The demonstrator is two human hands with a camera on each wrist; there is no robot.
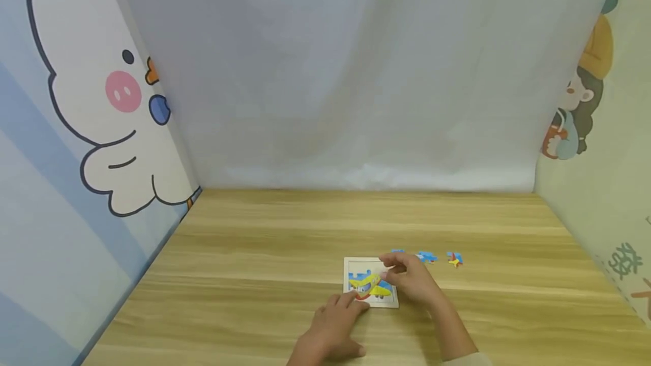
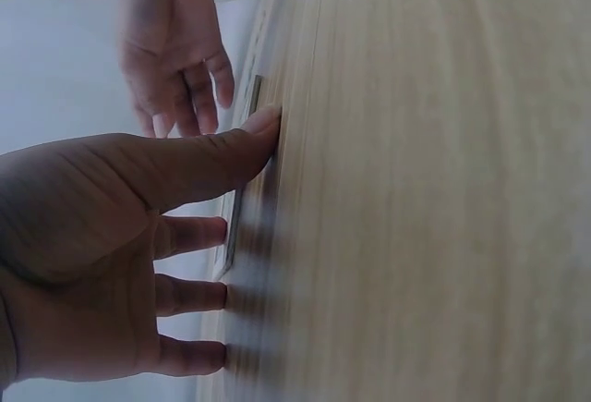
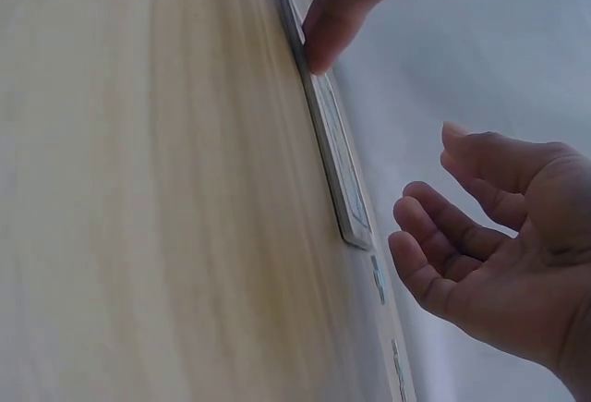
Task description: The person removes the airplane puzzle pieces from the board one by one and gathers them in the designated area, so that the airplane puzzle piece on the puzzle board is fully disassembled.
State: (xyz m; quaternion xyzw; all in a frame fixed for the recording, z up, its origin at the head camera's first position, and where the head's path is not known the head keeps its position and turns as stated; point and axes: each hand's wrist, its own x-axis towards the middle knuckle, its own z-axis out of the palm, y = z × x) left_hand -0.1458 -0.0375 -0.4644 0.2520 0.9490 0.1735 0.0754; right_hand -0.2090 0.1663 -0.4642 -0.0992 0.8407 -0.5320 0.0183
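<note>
A small square jigsaw puzzle in a pale wooden frame [image 1: 371,305] lies on the table, partly filled with a yellow airplane on blue. My left hand [image 1: 337,323] rests at the frame's near left corner. Its fingers reach straight down there in the left wrist view, the thumb [image 2: 217,157] at the frame's edge. Over the frame's right side hovers my right hand [image 1: 414,281]. In the right wrist view the right hand [image 3: 517,245] has loosely bent fingers, apart from the frame [image 3: 323,134], with no piece visible between them.
Loose puzzle pieces lie beyond and right of the frame: a blue one [image 1: 427,256], a red, yellow and blue one [image 1: 455,259], and another [image 1: 398,251] partly behind the right hand. The wood-grain table [image 1: 254,242] meets a pale curtain [image 1: 330,100] at the back.
</note>
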